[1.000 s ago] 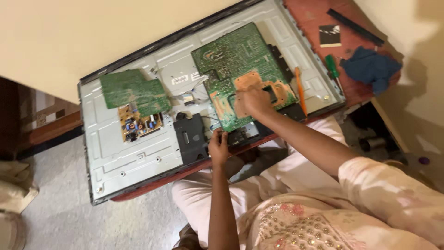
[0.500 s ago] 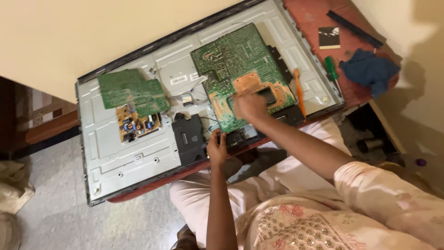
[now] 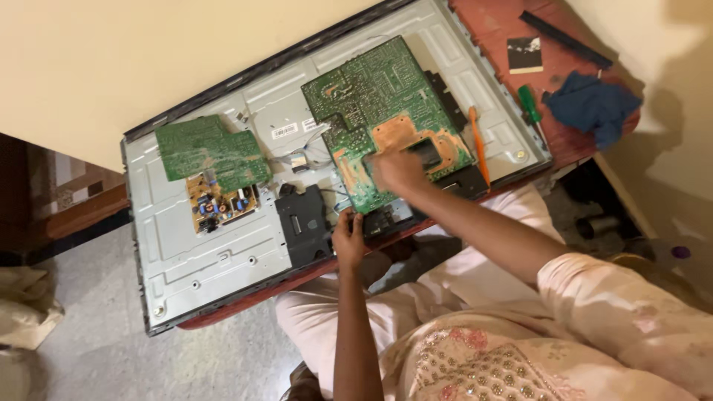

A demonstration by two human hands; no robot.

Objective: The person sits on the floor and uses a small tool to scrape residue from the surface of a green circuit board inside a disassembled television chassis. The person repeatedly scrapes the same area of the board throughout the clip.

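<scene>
Large green circuit board [image 3: 375, 100]: lies on the opened grey television back panel [image 3: 215, 256], right of centre. Right hand [image 3: 397, 171]: curled, fingers pressing the board's lower edge; grasp unclear. Left hand [image 3: 347, 239]: fingers bent against the black module [image 3: 303, 223] at the panel's near edge; grasp unclear. Orange pry tool [image 3: 479, 145]: just beside the board.

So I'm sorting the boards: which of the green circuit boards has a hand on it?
The large green board with copper-coloured patches; the right hand rests on it. The smaller green board lies untouched.
</scene>
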